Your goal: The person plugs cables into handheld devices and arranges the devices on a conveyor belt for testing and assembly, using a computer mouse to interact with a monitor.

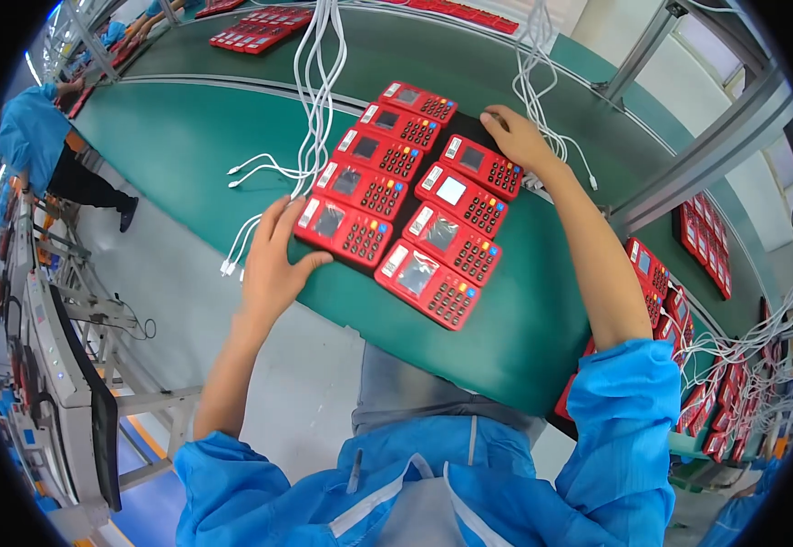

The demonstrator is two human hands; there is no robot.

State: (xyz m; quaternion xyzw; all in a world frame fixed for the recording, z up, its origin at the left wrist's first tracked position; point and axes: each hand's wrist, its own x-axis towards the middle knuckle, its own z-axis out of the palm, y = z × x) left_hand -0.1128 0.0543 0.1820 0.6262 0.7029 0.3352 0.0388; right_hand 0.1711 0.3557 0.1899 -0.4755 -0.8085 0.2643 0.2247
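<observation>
Two slanting columns of red card payment terminals (pixel 355 234), with small screens and dark keypads, lie on a black tray (pixel 412 189). One terminal (pixel 452 190) in the right column has a bright white screen. My left hand (pixel 273 260) is at the left edge of the nearest terminal in the left column, with fingers stretched and thumb spread apart along its near corner. Across the tray, my right hand (pixel 517 141) has its fingers curled at the far right corner of the black tray; the fingertips are partly hidden.
White cables (pixel 316 100) hang onto the green table (pixel 187 128) left of the tray; another bundle (pixel 533 73) hangs behind my right hand. More red terminals (pixel 647 269) with tangled cables are at the right. A person in blue (pixel 32 137) stands at far left.
</observation>
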